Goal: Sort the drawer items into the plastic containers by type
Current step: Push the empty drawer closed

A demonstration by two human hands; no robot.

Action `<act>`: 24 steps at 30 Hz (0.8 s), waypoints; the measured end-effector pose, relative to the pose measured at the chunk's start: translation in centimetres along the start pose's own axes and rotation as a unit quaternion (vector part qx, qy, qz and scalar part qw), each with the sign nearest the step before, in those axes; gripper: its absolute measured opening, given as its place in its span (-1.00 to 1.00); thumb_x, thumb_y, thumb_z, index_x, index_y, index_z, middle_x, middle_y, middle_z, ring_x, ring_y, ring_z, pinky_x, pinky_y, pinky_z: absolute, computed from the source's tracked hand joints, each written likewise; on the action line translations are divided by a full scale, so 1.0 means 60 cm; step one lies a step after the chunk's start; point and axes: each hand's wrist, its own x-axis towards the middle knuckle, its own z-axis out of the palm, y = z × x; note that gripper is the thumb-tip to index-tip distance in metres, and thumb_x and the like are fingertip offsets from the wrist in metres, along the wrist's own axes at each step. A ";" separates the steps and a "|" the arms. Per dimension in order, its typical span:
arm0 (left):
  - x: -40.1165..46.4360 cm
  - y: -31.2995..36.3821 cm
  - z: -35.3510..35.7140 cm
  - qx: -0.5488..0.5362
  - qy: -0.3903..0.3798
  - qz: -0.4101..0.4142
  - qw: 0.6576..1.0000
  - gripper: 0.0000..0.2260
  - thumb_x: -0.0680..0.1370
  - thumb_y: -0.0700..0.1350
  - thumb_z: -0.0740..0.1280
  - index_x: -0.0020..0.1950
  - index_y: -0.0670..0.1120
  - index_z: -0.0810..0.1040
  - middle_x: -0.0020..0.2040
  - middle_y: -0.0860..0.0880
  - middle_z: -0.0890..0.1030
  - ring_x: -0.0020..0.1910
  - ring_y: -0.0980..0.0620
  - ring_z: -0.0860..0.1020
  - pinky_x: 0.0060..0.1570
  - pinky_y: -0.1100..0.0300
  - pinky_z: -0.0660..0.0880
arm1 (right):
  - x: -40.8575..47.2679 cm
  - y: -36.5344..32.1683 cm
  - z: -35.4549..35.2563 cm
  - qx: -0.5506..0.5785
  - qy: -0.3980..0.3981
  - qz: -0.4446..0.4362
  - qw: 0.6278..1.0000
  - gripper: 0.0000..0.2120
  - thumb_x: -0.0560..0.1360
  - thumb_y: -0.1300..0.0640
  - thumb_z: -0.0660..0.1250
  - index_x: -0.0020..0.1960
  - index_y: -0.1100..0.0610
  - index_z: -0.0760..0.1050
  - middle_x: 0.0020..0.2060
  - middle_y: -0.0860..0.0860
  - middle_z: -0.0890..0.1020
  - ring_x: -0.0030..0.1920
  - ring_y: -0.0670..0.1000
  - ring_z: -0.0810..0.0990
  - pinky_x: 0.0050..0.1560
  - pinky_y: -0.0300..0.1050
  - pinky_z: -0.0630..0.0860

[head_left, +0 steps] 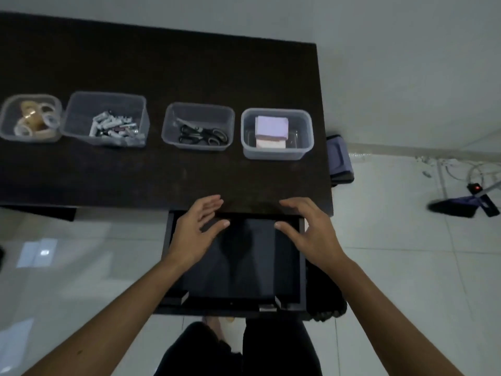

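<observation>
Hovering over the drawer (238, 264) at 6 o'clock: left hand (196, 232) and right hand (306, 232), fingers spread, holding nothing. Seems empty inside; sorted already into four tubs (276, 154) from 9 to 1 o'clock. Probably only pushing shut remaining.

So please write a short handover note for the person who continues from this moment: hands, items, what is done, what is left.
Left hand and right hand: both open, holding nothing, above the open drawer.
Drawer: no items visible inside.
On the table, four containers: tape rolls, small white pieces, scissors, paper pad block.
Done: sorting looks complete.
Left: probably only closing the drawer.
</observation>
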 end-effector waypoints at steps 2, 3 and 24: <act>-0.054 -0.047 -0.004 0.036 -0.029 -0.013 0.999 -0.58 0.55 -0.12 0.52 0.39 0.07 0.56 0.33 0.14 0.63 0.34 0.24 0.57 0.42 0.20 0.49 | -0.058 0.008 0.030 0.008 -0.037 0.029 0.999 -0.57 0.52 -0.03 0.53 0.34 0.04 0.58 0.21 -0.09 0.60 0.24 -0.14 0.58 0.32 -0.24 0.50; -0.073 -0.069 -0.007 0.055 -0.042 -0.020 0.997 -0.62 0.55 -0.10 0.51 0.36 0.08 0.58 0.32 0.16 0.63 0.32 0.25 0.57 0.42 0.17 0.49 | -0.082 0.014 0.046 0.016 -0.056 0.047 0.997 -0.56 0.52 -0.06 0.53 0.34 0.02 0.57 0.21 -0.10 0.60 0.25 -0.14 0.58 0.33 -0.19 0.52; -0.221 -0.218 -0.061 0.340 -0.180 -0.006 0.923 -0.77 0.49 0.04 0.58 0.09 0.09 0.65 0.02 0.18 0.62 0.00 0.16 0.59 0.02 0.31 0.53 | -0.279 0.036 0.193 -0.068 -0.155 0.088 0.982 -0.76 0.44 0.07 0.59 0.10 0.01 0.70 0.00 -0.14 0.67 0.05 -0.09 0.61 0.16 -0.09 0.58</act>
